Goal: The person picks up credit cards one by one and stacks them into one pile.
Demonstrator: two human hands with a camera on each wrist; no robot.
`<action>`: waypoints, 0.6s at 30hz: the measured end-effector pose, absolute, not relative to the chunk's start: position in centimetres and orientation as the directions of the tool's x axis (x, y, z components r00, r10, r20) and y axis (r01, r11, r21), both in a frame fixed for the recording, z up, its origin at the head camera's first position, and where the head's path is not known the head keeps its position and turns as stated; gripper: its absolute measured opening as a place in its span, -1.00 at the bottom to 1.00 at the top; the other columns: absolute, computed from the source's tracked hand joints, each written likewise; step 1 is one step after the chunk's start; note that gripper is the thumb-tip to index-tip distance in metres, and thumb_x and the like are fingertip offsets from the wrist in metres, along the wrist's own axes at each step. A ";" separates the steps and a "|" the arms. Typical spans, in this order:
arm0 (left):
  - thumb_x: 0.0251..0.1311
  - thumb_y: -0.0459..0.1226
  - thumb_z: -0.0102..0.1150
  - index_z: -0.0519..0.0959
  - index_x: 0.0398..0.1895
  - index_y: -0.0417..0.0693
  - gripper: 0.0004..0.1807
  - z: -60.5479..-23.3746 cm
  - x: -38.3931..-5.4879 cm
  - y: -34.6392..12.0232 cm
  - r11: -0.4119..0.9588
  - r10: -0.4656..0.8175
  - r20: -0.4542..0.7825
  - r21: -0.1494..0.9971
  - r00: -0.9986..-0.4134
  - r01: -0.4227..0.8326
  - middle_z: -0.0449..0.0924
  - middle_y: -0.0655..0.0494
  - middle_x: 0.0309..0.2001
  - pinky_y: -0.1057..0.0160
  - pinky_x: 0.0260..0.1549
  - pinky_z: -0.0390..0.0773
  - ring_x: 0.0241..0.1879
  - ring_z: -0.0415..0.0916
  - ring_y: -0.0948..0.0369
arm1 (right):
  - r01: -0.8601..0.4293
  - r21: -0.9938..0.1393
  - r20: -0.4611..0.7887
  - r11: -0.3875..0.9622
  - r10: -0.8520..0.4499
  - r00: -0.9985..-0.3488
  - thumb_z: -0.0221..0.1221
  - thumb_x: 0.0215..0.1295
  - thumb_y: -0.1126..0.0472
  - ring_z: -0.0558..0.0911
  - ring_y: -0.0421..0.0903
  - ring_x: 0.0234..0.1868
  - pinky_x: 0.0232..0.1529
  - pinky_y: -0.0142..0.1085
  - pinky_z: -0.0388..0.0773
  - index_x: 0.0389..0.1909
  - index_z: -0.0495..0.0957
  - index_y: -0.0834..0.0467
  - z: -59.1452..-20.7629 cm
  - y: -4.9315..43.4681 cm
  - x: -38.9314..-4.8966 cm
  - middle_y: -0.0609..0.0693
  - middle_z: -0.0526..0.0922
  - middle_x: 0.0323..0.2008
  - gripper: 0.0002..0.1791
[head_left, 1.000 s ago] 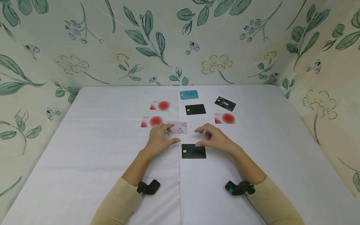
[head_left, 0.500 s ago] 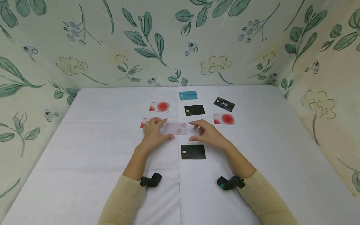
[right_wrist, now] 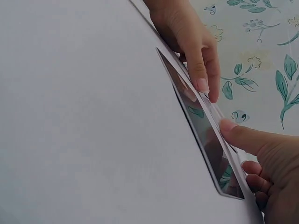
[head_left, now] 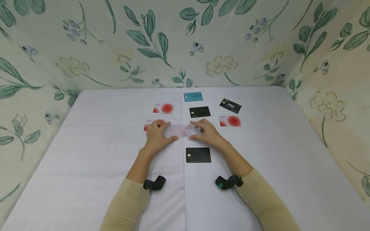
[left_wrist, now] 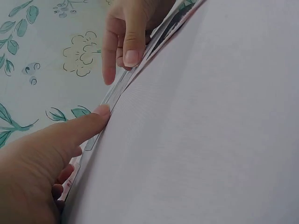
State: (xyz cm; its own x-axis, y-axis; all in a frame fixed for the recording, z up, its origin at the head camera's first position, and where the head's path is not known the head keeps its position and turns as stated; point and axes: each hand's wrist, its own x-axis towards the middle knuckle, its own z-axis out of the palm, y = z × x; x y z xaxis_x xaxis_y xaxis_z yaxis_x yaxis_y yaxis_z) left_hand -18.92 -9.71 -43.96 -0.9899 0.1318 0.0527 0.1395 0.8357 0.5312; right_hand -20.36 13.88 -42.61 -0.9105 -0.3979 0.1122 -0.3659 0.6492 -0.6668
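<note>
The far wall (head_left: pixel 179 41) is hung with a pale print of green leafy sprigs, bluish berries and yellow outlined flowers. The same pattern covers the left wall (head_left: pixel 26 128) and the right wall (head_left: pixel 335 99), which looks a touch peachier to me. A broad counter (head_left: pixel 95 160) reaches to the far wall under a white cloth, lightly rumpled, with a straight line (head_left: pixel 184 199) down its middle. The light falls soft and even.
</note>
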 end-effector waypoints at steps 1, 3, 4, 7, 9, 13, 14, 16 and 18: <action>-0.05 0.13 0.33 0.38 0.31 0.08 -0.19 -43.9 -19.0 -9.7 0.842 0.136 0.057 0.520 -0.989 0.146 0.26 -0.11 0.04 0.01 -0.06 0.20 0.01 0.10 -0.02 | -0.375 -0.655 0.119 0.656 -0.400 -0.909 0.46 -0.07 0.10 0.38 -0.06 -0.29 -0.29 -0.29 0.31 0.20 0.47 0.18 -42.7 13.8 -20.5 0.13 0.48 -0.16 -0.27; -0.04 0.14 0.31 0.38 0.31 0.07 -0.19 -43.8 -19.0 -9.7 0.849 0.141 0.064 0.506 -0.988 0.154 0.26 -0.12 0.02 0.01 -0.06 0.18 -0.01 0.11 -0.01 | -0.378 -0.643 0.123 0.667 -0.397 -0.910 0.46 -0.07 0.08 0.37 -0.05 -0.27 -0.27 -0.29 0.31 0.19 0.48 0.17 -42.9 13.7 -20.7 0.14 0.47 -0.14 -0.26; -0.03 0.14 0.31 0.38 0.31 0.07 -0.20 -43.9 -19.0 -9.7 0.851 0.143 0.066 0.501 -0.987 0.157 0.26 -0.12 0.01 0.01 -0.05 0.17 -0.02 0.11 -0.02 | -0.375 -0.638 0.122 0.673 -0.392 -0.912 0.46 -0.07 0.08 0.37 -0.05 -0.27 -0.27 -0.30 0.31 0.19 0.48 0.18 -43.0 13.7 -20.7 0.14 0.47 -0.13 -0.27; 0.00 0.14 0.29 0.39 0.30 0.07 -0.22 -43.9 -19.0 -9.8 0.856 0.153 0.064 0.490 -0.986 0.165 0.27 -0.13 -0.02 0.00 -0.04 0.15 -0.03 0.11 -0.02 | -0.360 -0.630 0.111 0.688 -0.379 -0.919 0.45 -0.06 0.06 0.36 -0.06 -0.27 -0.28 -0.31 0.28 0.17 0.50 0.18 -43.2 13.5 -20.8 0.14 0.46 -0.13 -0.29; 0.01 0.13 0.28 0.39 0.30 0.07 -0.24 -43.9 -19.0 -9.8 0.855 0.159 0.067 0.490 -0.985 0.171 0.27 -0.12 -0.03 0.00 -0.04 0.14 -0.04 0.11 -0.03 | -0.353 -0.628 0.112 0.694 -0.369 -0.923 0.44 -0.05 0.06 0.35 -0.07 -0.28 -0.30 -0.32 0.26 0.15 0.51 0.19 -43.3 13.4 -20.7 0.13 0.45 -0.15 -0.31; 0.04 0.10 0.27 0.41 0.29 0.06 -0.28 -43.9 -19.0 -9.9 0.848 0.168 0.077 0.496 -0.983 0.184 0.27 -0.10 -0.05 0.00 -0.06 0.13 -0.06 0.11 -0.03 | -0.356 -0.618 0.122 0.701 -0.362 -0.924 0.45 -0.06 0.06 0.34 -0.06 -0.29 -0.31 -0.32 0.24 0.11 0.55 0.18 -43.2 13.3 -20.6 0.13 0.44 -0.17 -0.35; 0.04 0.10 0.27 0.42 0.28 0.05 -0.28 -43.9 -18.9 -9.9 0.845 0.168 0.079 0.502 -0.983 0.184 0.28 -0.10 -0.05 0.01 -0.06 0.13 -0.06 0.11 -0.02 | -0.357 -0.616 0.124 0.702 -0.361 -0.924 0.45 -0.06 0.07 0.34 -0.06 -0.28 -0.30 -0.32 0.24 0.10 0.56 0.18 -43.2 13.3 -20.6 0.13 0.45 -0.17 -0.36; 0.04 0.08 0.29 0.43 0.27 0.05 -0.30 -43.9 -18.9 -9.8 0.837 0.162 0.079 0.517 -0.984 0.179 0.28 -0.10 -0.06 0.01 -0.06 0.13 -0.07 0.12 -0.02 | -0.355 -0.616 0.121 0.704 -0.360 -0.925 0.44 -0.05 0.07 0.36 -0.05 -0.27 -0.29 -0.32 0.25 0.09 0.57 0.18 -43.2 13.3 -20.5 0.14 0.45 -0.15 -0.38; 0.03 0.06 0.31 0.46 0.24 0.04 -0.32 -44.0 -18.8 -9.8 0.829 0.154 0.083 0.531 -0.985 0.174 0.30 -0.10 -0.06 0.00 -0.05 0.14 -0.07 0.14 -0.02 | -0.348 -0.622 0.115 0.702 -0.358 -0.927 0.44 -0.04 0.07 0.37 -0.04 -0.26 -0.27 -0.31 0.27 0.08 0.57 0.17 -43.2 13.3 -20.4 0.14 0.46 -0.13 -0.39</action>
